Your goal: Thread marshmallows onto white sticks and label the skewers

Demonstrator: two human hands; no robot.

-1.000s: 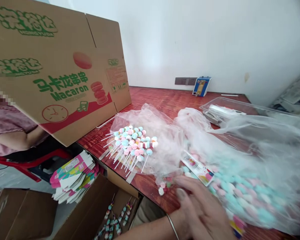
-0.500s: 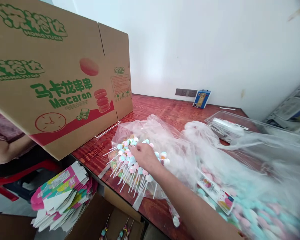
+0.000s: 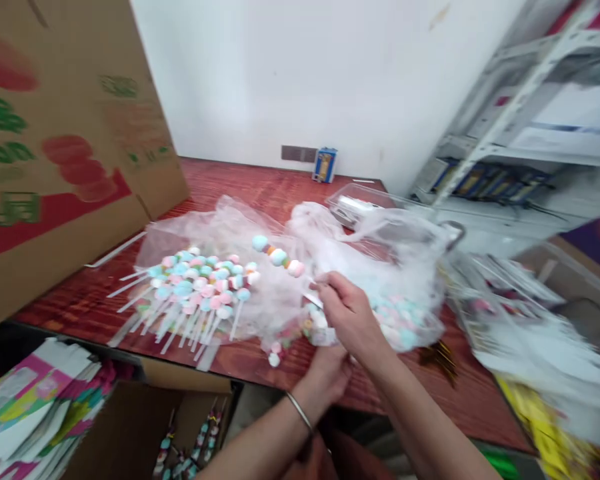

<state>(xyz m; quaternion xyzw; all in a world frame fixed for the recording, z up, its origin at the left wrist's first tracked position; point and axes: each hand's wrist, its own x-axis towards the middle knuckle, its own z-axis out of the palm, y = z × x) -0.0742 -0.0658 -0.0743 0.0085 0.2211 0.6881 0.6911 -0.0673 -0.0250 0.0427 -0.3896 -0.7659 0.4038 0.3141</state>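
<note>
My right hand [image 3: 347,310] is closed on the white stick of a marshmallow skewer [image 3: 279,258], threaded with blue, white and pink pieces and small orange and green ones between. The skewer points up and left above the plastic bag. Below it my left hand [image 3: 330,373], with a bangle at the wrist, is near the table's front edge; its fingers are largely hidden and blurred. To the left, a pile of similar skewers [image 3: 195,283] lies on a clear bag [image 3: 230,220], sticks toward the front. Another bag of loose marshmallows [image 3: 397,317] lies right of my hands.
A large cardboard carton [image 3: 145,160] stands on the left of the red-brown table [image 3: 230,175]. Below the front edge, an open box [image 3: 115,427] holds several skewers beside folded printed cards [image 3: 35,400]. On the right are stacked white packaging [image 3: 535,333], gold ties [image 3: 440,360] and a shelf.
My right hand has left the skewer pile and moved right, now holding one skewer. My left hand has come into view. The camera has turned right.
</note>
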